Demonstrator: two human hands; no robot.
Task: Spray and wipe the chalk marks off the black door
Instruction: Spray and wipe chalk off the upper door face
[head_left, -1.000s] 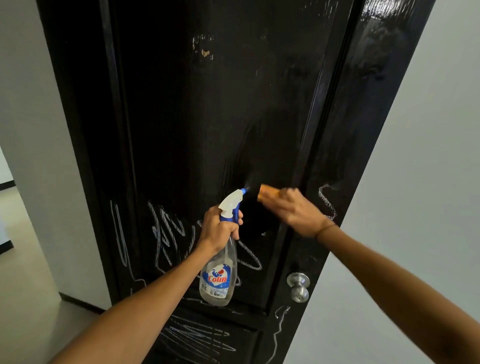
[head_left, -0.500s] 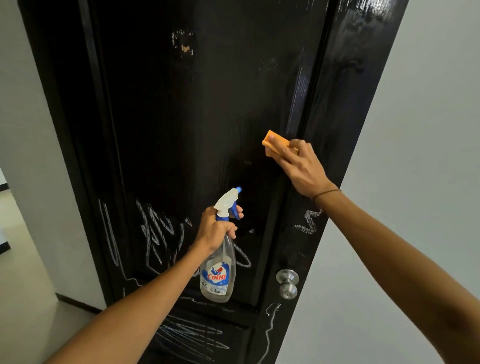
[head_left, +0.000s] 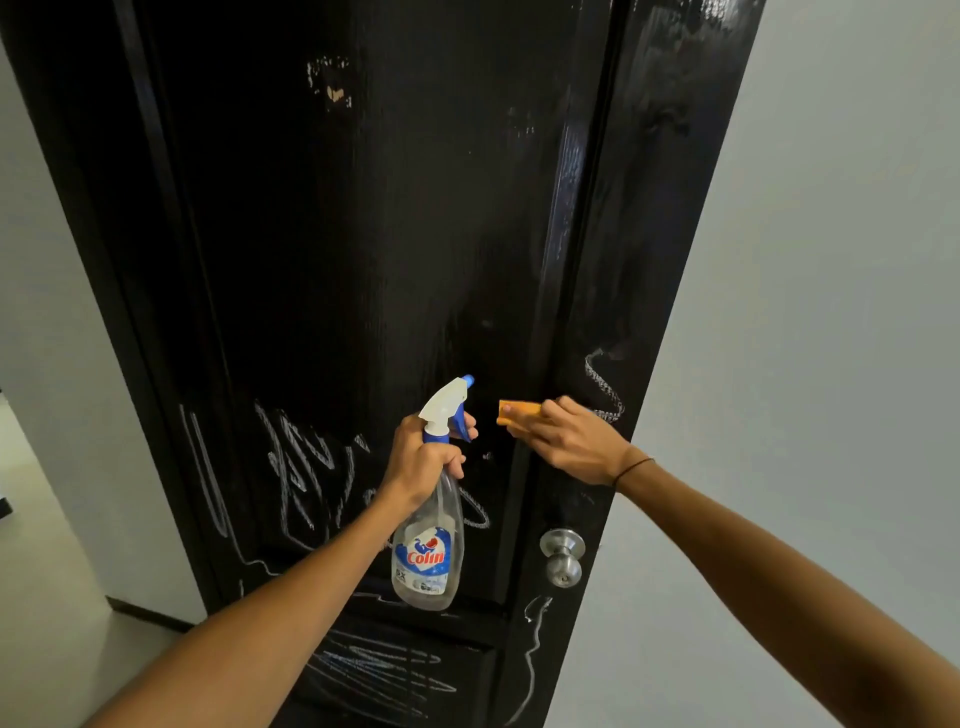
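Observation:
The black door (head_left: 395, 234) fills the middle of the view, its upper panel glossy and streaked. White chalk marks (head_left: 296, 462) cover the lower left panel, more run along the bottom panel, and one squiggle (head_left: 602, 384) sits on the right stile. My left hand (head_left: 423, 462) grips the neck of a clear spray bottle (head_left: 428, 551) with a white and blue trigger head, nozzle aimed at the door. My right hand (head_left: 566, 441) presses an orange cloth (head_left: 517, 411) against the door just left of the squiggle.
A silver round door knob (head_left: 562, 556) sticks out below my right hand. Pale grey wall (head_left: 831, 260) lies to the right of the door and more wall to the left. A light floor and dark skirting show at the lower left.
My right hand has swept the orange cloth down the door from higher up, back to the level of the spray nozzle. My left hand still holds the bottle in the same spot.

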